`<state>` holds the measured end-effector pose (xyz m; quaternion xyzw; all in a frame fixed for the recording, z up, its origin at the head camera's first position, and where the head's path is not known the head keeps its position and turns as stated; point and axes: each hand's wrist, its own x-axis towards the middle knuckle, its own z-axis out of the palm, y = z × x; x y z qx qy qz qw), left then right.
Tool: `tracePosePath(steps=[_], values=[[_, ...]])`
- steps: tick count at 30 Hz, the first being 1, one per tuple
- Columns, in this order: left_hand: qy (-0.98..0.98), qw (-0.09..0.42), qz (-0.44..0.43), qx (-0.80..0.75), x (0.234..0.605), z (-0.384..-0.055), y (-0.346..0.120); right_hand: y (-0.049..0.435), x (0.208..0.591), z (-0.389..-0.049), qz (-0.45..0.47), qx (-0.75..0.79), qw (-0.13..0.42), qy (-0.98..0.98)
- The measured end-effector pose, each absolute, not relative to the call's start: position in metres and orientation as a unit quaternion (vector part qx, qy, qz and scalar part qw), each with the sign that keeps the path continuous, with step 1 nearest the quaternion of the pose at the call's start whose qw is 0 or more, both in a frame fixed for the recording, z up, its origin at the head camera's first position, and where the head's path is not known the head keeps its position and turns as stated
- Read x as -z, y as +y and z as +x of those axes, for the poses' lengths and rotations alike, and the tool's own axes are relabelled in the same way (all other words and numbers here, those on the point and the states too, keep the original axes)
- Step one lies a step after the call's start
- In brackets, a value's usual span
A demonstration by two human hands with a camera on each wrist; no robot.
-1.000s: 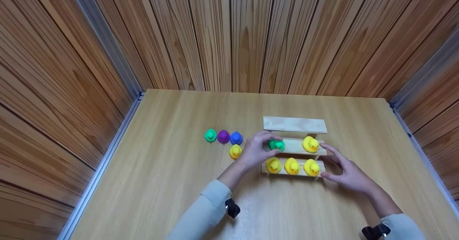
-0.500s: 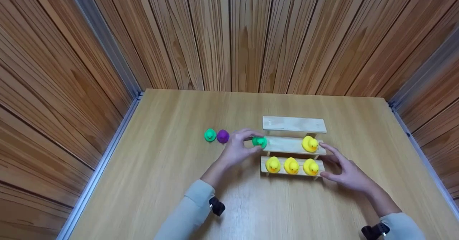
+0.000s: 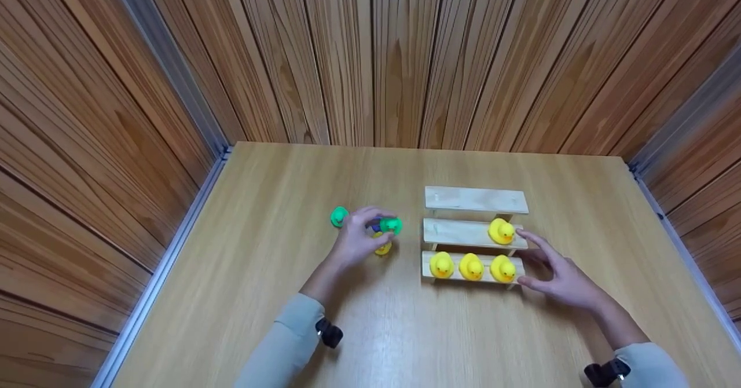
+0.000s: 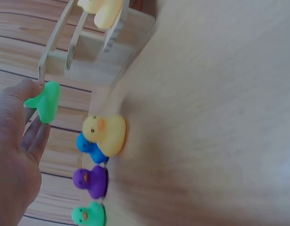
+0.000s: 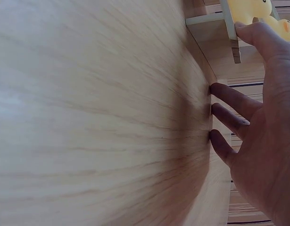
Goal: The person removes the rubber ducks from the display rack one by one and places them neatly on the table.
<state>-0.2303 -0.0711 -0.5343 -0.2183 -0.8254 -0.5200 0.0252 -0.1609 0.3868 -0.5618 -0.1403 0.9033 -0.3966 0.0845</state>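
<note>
A green rubber duck [image 3: 391,226] is pinched between the thumb and fingers of my left hand [image 3: 354,240]. The left wrist view shows this green duck [image 4: 46,102] held up off the table. Below it stand a yellow duck [image 4: 111,136], a blue duck [image 4: 92,149], a purple duck [image 4: 91,181] and another green duck [image 4: 89,215]; in the head view my hand covers the purple one. My right hand [image 3: 558,275] rests at the right end of a three-step wooden shelf [image 3: 454,231], fingers spread, thumb by the bottom step.
On the shelf's bottom step stand three yellow ducks [image 3: 471,267]. One yellow duck [image 3: 501,231] sits at the right of the middle step. The top step [image 3: 476,200] is bare. Wood-patterned walls [image 3: 399,58] border the table [image 3: 278,202] at back and sides.
My left hand has carried the green duck leftward, away from the left end of the middle step to over the loose ducks. The right hand has stayed in place.
</note>
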Motion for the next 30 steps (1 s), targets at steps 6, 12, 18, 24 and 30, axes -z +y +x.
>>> tracePosePath(steps=[6,12,18,24,30], values=[[-0.817,0.038,-0.199,0.541,0.541,-0.229,-0.094,0.387,0.561,-0.161,-0.139,0.379,0.078,0.912],[-0.815,0.055,-0.192,0.543,0.548,-0.225,-0.114,0.387,0.561,-0.160,-0.142,0.387,0.072,0.908],[-0.822,0.050,-0.175,0.539,0.558,-0.223,-0.125,0.386,0.560,-0.161,-0.137,0.372,0.072,0.915],[-0.831,0.041,-0.173,0.527,0.570,-0.219,-0.128,0.387,0.563,-0.162,-0.142,0.384,0.075,0.909],[-0.839,0.046,-0.184,0.511,0.584,-0.217,-0.129,0.387,0.561,-0.162,-0.145,0.402,0.080,0.900]])
